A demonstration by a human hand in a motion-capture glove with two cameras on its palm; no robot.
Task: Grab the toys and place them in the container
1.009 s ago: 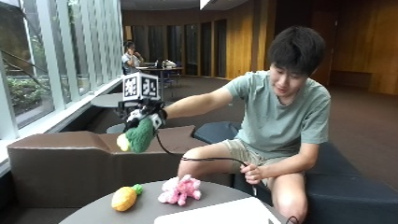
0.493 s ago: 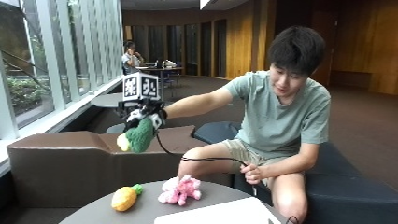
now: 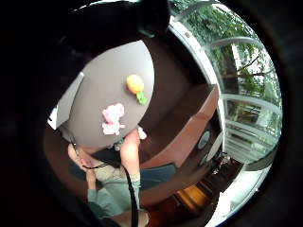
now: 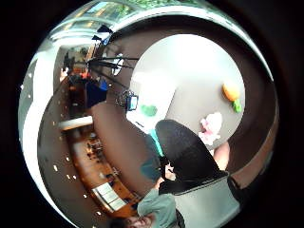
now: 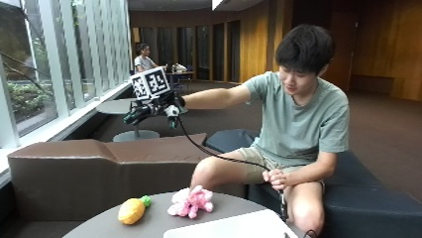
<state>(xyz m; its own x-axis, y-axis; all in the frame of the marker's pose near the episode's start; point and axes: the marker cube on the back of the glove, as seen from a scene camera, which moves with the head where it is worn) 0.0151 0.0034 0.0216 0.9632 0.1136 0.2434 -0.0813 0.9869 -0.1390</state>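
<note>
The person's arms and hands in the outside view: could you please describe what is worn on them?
The right hand wears a black glove; its arm is bare up to the short sleeve of a grey-green T-shirt. The other hand is bare, its arm likewise uncovered below the short sleeve.

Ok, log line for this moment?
right hand: raised | yellow toy, pink toy: on table | green toy: on white container
</note>
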